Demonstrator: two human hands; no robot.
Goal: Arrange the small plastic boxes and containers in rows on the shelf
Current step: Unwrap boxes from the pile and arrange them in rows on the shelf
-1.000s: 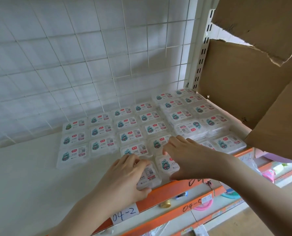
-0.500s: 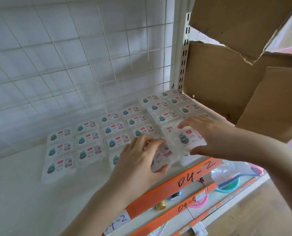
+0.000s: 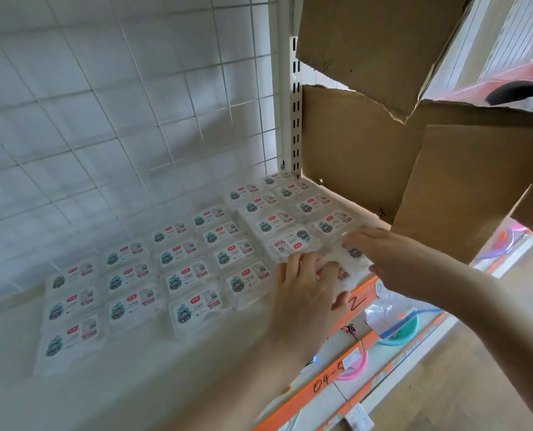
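both hands [image 3: 308, 293] flat, fingers spread

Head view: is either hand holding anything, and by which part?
Left hand lies flat atop a small clear plastic box at the shelf front; right hand hovers open. Nothing lifted.

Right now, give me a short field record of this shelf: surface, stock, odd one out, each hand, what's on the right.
surface: white shelf with orange front edge
stock: small labelled boxes lying flat in rows
odd one: box with label turned opposite to the rest
left hand: flat on a front-row box, fingers spread
right hand: open, over the front right boxes
right side: cardboard
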